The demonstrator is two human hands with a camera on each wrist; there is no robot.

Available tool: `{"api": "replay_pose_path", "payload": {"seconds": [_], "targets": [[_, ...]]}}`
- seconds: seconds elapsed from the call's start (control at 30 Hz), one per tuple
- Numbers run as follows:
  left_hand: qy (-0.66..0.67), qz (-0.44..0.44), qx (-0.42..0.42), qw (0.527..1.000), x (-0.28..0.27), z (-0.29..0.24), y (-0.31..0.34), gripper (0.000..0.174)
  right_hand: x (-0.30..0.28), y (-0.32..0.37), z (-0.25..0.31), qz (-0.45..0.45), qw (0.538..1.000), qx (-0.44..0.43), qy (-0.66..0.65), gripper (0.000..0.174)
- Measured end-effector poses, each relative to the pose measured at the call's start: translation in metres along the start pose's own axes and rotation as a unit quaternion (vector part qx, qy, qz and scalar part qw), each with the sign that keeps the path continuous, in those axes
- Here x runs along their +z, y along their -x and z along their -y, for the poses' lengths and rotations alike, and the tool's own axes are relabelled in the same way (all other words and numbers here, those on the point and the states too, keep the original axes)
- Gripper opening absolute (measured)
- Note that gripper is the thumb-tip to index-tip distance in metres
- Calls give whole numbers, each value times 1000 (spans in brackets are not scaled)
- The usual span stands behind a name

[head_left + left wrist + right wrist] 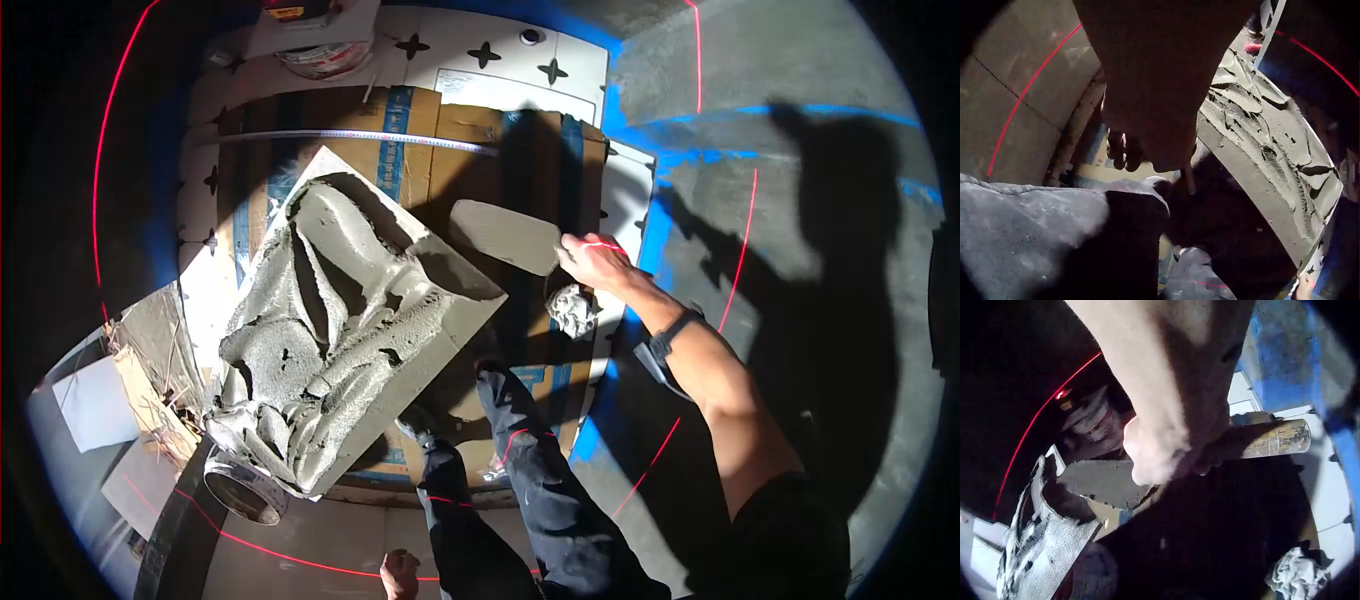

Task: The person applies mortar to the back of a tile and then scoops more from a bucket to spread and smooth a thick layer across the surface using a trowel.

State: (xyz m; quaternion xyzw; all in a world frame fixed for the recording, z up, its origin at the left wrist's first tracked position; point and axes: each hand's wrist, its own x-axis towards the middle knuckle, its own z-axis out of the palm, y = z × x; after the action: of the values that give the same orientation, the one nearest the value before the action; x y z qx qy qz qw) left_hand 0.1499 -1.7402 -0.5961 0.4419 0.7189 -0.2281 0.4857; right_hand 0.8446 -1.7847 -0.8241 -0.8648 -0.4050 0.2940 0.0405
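My right hand grips a trowel by its wooden handle. The trowel's flat blade is coated with grey mortar and points left, near the right corner of a mortar-covered tile. Thick, ridged mortar lies over most of this large tile, and a thinner smear covers its right edge. My left hand hangs low beside the legs, fingers loosely curled with nothing in them. In the left wrist view that hand is in shadow, with the tile off to its right.
A bucket stands under the tile's lower left corner. Cardboard with blue tape covers patterned floor tiles, with a measuring tape across it. A crumpled, mortar-stained cloth lies below my right hand. Another bucket stands at the back.
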Motion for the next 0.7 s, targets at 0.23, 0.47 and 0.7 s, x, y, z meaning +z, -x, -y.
{"api": "replay_pose_path", "payload": {"seconds": [0.23, 0.47, 0.7], "targets": [[56, 17, -30, 998, 17, 11, 6, 28, -1, 14, 32, -62, 960, -268, 56, 17], [53, -3, -38, 998, 12, -11, 20, 31, -29, -58, 53, -59, 938, -280, 198, 11], [57, -10, 23, 998, 13, -23, 33, 26, -63, -94, 69, -26, 991, -116, 59, 24]]}}
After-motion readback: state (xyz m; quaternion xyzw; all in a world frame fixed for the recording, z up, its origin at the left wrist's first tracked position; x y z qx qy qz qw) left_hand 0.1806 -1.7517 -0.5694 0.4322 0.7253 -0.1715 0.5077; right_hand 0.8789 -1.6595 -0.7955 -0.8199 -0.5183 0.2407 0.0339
